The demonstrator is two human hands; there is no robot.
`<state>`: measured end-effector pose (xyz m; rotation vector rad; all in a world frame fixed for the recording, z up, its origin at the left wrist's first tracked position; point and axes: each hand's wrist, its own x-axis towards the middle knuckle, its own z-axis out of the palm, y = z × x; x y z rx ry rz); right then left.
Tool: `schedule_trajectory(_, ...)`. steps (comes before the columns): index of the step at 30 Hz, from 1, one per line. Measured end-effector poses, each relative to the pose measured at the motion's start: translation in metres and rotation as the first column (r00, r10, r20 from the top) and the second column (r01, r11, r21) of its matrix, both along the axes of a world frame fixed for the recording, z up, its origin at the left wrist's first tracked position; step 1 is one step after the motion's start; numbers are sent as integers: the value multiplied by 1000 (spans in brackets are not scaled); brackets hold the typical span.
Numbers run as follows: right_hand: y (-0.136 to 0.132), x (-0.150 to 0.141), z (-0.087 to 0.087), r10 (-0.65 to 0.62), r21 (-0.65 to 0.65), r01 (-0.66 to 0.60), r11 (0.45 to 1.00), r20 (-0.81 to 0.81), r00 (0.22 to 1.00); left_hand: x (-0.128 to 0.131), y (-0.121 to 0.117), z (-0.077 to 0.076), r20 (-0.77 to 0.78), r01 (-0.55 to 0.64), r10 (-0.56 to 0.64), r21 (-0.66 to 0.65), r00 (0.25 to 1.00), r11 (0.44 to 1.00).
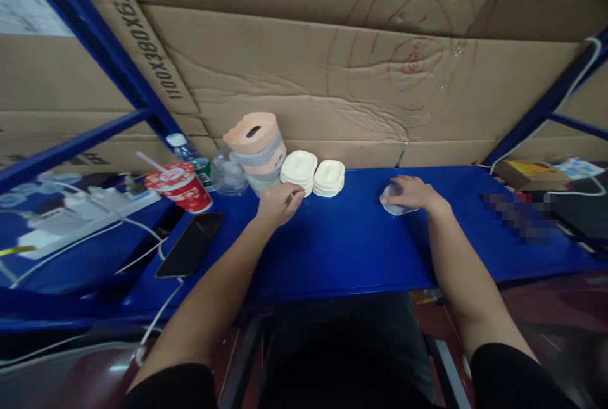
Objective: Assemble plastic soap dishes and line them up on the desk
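Note:
My left hand (279,204) is closed, with thumb and fingers pinched together in front of the left stack of cream, rounded-square lids (299,167). What the pinch holds, if anything, is hidden. A second, smaller stack of cream lids (329,175) stands just to its right. On the right, my right hand (414,194) is wrapped over a small greyish, translucent bowl-like container (390,201) resting on the blue table (351,251). The fingers cover much of that container.
Behind my left hand stands a stack of peach and grey containers (256,143). Left of it are a clear plastic container (228,175), a water bottle (190,156), a red paper cup (183,187), a phone (192,244) and a power strip (90,222). A cardboard box (532,175) sits far right.

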<state>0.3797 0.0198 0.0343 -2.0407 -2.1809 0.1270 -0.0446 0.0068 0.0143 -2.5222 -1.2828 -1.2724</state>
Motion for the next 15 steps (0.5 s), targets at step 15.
schedule_trajectory(15,-29,-97,-3,386,301,-257,918,-539,748,5,-1,-2,-51,95,-95,4,994,995)
